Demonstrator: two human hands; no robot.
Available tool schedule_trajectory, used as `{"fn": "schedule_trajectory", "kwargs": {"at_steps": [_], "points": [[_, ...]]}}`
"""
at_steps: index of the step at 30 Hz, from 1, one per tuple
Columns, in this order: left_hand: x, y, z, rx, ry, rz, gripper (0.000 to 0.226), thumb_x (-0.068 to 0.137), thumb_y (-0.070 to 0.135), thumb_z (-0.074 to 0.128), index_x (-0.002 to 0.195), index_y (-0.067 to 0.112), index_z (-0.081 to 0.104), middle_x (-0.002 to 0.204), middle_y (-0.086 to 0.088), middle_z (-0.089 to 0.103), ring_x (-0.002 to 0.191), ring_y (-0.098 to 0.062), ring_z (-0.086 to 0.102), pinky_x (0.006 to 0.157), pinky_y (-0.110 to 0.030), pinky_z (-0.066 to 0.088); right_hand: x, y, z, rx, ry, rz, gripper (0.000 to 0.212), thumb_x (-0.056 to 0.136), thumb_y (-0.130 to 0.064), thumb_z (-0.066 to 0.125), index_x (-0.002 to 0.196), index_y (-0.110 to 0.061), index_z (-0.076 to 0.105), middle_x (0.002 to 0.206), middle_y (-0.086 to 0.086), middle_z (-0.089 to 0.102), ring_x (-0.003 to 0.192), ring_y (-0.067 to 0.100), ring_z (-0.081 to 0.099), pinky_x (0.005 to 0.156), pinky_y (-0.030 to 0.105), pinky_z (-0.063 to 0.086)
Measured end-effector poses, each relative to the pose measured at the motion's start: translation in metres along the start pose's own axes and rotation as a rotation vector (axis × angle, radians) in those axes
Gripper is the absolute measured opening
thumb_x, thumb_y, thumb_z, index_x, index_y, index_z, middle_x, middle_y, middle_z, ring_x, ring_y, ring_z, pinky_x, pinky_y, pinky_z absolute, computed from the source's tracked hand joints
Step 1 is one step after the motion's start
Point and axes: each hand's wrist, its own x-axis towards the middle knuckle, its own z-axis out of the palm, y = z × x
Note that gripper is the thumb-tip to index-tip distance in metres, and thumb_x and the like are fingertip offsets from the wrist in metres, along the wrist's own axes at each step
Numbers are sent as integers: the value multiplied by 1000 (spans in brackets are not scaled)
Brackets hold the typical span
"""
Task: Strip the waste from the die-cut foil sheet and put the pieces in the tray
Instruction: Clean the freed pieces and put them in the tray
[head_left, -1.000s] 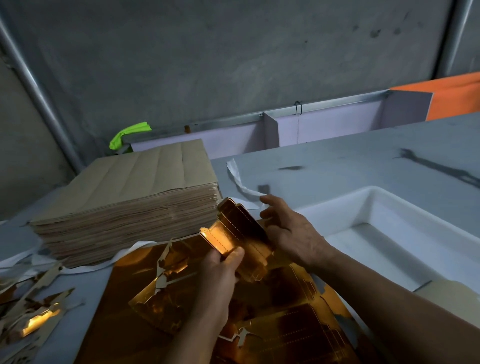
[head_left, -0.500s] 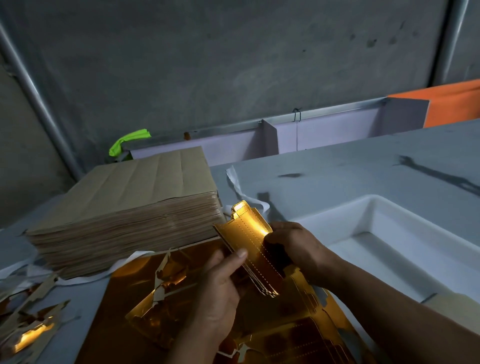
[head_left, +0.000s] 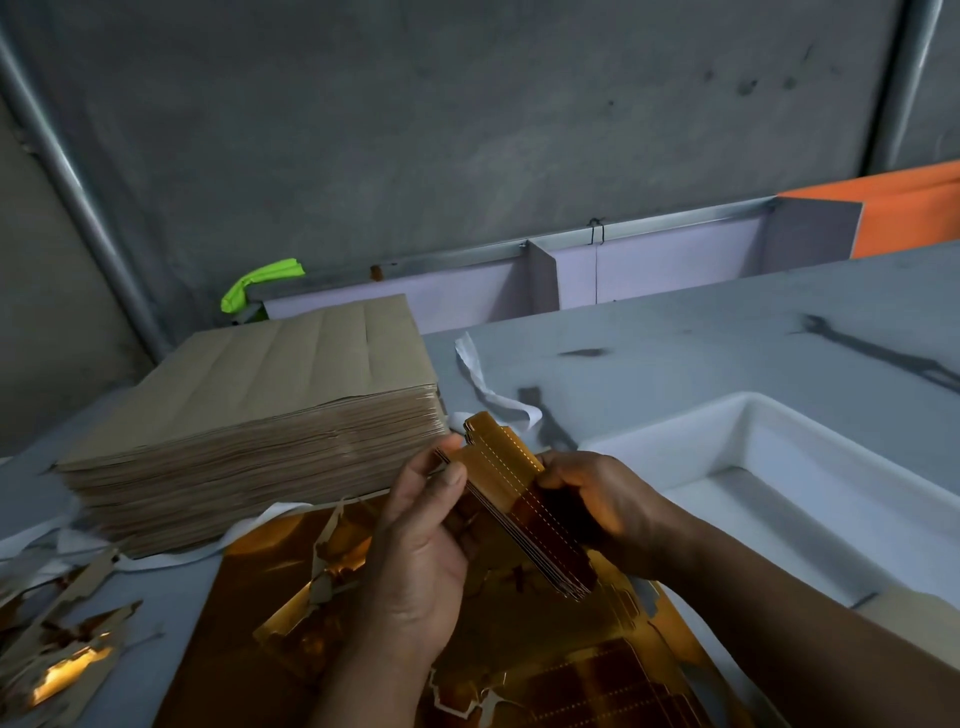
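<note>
Pieces (head_left: 501, 462): stack was gripped between left hand (head_left: 415, 561) and right hand (head_left: 608, 499), above the sheet (head_left: 613, 691), left of the tray (head_left: 810, 447). Its count was unreadable; the sheet ran off-frame.

The stack of die-cut pieces (head_left: 511, 499) is shiny gold, crossed by rows of white dashed lines. The foil sheet (head_left: 244, 613) gleams copper-gold. The tray (head_left: 779, 431) is plain white. The stack of paper sheets (head_left: 249, 410) is kraft brown. The tabletop (head_left: 675, 332) is pale grey with dark smears. Behind are a neon-green strip (head_left: 260, 283) and an orange panel (head_left: 914, 213).
</note>
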Motion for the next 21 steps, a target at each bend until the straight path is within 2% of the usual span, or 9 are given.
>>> {"fn": "schedule_trajectory", "kwargs": {"at_steps": [2,5,10,12,17,20,21], "points": [[0,1,0,14,12,3,34,71,29,78,104,33,71,108,-4,71,98,-24,64,78,-41,51,0,-1,1,20,-6,3,34,98,-12,43,125,3,58,103,22,60,95,34,58,87,41,43],[1,3,0,28,28,6,28,74,29,70,102,33,72,109,-4,71,102,-26,62,80,-43,51,0,1,0,30,-5,3,35,97,-13,44,125,4,58,104,25,60,93,34,58,86,41,43],[0,6,2,64,27,1,26,74,29,69,100,33,73,108,-4,71,100,-24,64,72,-37,56,-1,2,0,-1,-21,-26,36,96,-15,46,123,3,60,114,34,61,95,36,60,92,47,45],[0,6,2,83,27,7,24,76,29,67,99,34,73,107,-3,72,98,-23,65,70,-36,55,1,4,-2,1,-35,-32,35,96,-16,45,122,1,61,113,32,62,96,36,62,92,48,47],[-1,6,0,100,44,8,27,77,27,66,101,34,74,107,-2,72,93,-18,69,72,-37,56,1,3,-3,24,-69,-75,31,98,-10,43,119,2,61,103,28,64,89,34,63,76,38,48],[-2,6,-3,111,100,-1,32,79,25,63,108,34,72,109,-2,73,95,-19,70,72,-36,55,2,2,-1,-76,-65,-125,19,101,-12,44,108,-7,61,101,20,67,92,31,67,77,38,49],[-2,5,-4,119,119,-1,35,78,27,63,112,33,71,109,-1,73,96,-18,70,71,-34,55,2,2,1,-113,-67,-144,15,102,-13,44,103,-10,59,97,16,66,88,27,67,76,37,49]]}}
